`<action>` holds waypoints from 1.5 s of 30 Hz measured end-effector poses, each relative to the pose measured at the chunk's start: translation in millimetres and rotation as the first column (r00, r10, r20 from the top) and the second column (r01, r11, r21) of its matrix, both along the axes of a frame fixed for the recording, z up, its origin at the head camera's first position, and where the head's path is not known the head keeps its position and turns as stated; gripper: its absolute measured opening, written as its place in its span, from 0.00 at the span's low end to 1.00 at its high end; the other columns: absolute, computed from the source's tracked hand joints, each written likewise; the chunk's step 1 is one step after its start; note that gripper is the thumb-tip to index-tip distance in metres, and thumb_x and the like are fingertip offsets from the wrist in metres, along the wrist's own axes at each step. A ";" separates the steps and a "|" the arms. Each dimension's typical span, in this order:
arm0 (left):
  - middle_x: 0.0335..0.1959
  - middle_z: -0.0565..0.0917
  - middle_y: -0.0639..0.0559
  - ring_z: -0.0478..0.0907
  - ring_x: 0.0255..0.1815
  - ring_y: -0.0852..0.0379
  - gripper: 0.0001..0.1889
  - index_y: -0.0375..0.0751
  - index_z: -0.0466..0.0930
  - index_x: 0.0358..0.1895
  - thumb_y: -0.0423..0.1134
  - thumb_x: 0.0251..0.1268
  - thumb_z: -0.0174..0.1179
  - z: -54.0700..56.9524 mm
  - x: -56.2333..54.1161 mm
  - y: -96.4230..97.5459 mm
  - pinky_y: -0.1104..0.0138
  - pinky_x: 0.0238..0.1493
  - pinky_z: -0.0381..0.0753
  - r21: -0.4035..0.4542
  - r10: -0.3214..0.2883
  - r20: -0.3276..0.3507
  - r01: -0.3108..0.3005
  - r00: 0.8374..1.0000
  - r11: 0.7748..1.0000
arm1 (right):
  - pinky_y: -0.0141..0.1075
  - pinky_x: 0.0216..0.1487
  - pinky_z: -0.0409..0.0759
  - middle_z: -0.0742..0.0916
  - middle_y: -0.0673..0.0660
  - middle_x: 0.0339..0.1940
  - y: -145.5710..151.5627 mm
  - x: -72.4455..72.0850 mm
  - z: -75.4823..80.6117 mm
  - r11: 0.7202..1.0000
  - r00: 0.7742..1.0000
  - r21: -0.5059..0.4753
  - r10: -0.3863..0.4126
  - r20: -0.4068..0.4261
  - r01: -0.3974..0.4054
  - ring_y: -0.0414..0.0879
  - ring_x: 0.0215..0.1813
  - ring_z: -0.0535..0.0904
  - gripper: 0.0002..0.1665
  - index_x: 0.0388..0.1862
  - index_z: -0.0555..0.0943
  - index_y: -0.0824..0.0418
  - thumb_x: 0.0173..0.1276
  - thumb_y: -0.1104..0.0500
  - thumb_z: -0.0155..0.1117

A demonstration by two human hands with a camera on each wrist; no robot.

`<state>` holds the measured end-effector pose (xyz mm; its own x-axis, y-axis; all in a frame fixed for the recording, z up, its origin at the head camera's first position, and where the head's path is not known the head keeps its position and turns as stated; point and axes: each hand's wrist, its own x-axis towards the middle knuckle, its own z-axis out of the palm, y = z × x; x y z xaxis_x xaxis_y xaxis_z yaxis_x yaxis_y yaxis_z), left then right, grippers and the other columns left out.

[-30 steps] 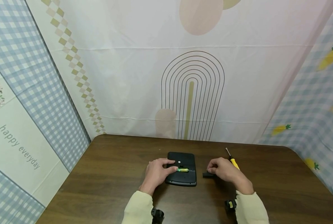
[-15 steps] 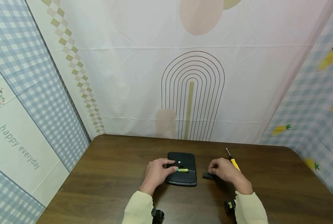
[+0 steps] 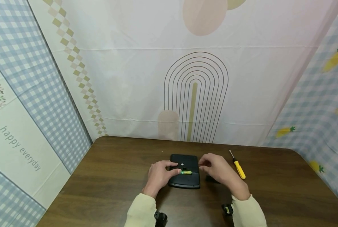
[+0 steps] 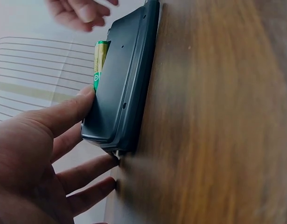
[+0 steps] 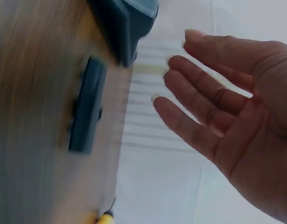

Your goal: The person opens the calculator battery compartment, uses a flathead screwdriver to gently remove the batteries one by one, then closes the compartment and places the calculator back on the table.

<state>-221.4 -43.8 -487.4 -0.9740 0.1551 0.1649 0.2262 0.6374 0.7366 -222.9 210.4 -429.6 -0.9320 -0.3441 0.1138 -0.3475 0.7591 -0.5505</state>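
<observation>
A flat black device (image 3: 185,182) lies back side up on the table, with a green and gold battery (image 3: 187,172) in the slot across its back. My left hand (image 3: 158,175) holds the device at its left side. In the left wrist view, its thumb tip touches the battery's near end while other fingertips rest by the device's edge. My right hand (image 3: 218,168) hovers just right of the device with loosely bent fingers and nothing in them. Below it lies a small black battery cover (image 5: 87,107), mostly hidden by the hand in the head view.
A screwdriver (image 3: 239,168) with a yellow handle lies to the right of my right hand. The brown wooden table (image 3: 115,176) ends at the back against a white printed cloth (image 3: 129,88).
My right hand has let go of the battery cover and moved left and up toward the device, uncovering the screwdriver's handle. My left hand, device and battery have stayed put.
</observation>
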 end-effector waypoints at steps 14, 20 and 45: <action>0.58 0.89 0.45 0.83 0.63 0.40 0.16 0.50 0.94 0.52 0.51 0.65 0.76 2.6 1.8 3.1 0.35 0.72 0.66 -0.007 0.028 -0.025 -0.028 0.999 1.000 | 0.34 0.39 0.83 0.84 0.49 0.36 -30.1 2.4 -6.1 0.988 0.985 0.003 0.152 -0.080 -0.152 0.39 0.37 0.80 0.08 0.40 0.88 0.60 0.65 0.69 0.77; 0.58 0.88 0.46 0.82 0.64 0.40 0.16 0.51 0.94 0.53 0.51 0.67 0.75 0.7 -0.1 2.5 0.33 0.73 0.64 -0.003 0.023 -0.021 -0.023 1.000 1.000 | 0.35 0.39 0.83 0.82 0.47 0.34 -38.4 1.8 -11.0 0.987 0.982 0.033 0.162 -0.099 -0.160 0.40 0.36 0.80 0.07 0.38 0.88 0.59 0.64 0.67 0.80; 0.59 0.88 0.46 0.81 0.63 0.38 0.17 0.52 0.93 0.55 0.53 0.69 0.72 2.1 -0.8 -1.8 0.38 0.68 0.73 0.008 0.011 0.024 -0.012 1.000 1.000 | 0.37 0.39 0.81 0.80 0.45 0.32 -44.0 -2.0 -25.4 0.993 0.990 0.069 0.102 -0.095 -0.096 0.42 0.37 0.76 0.12 0.34 0.86 0.55 0.59 0.62 0.85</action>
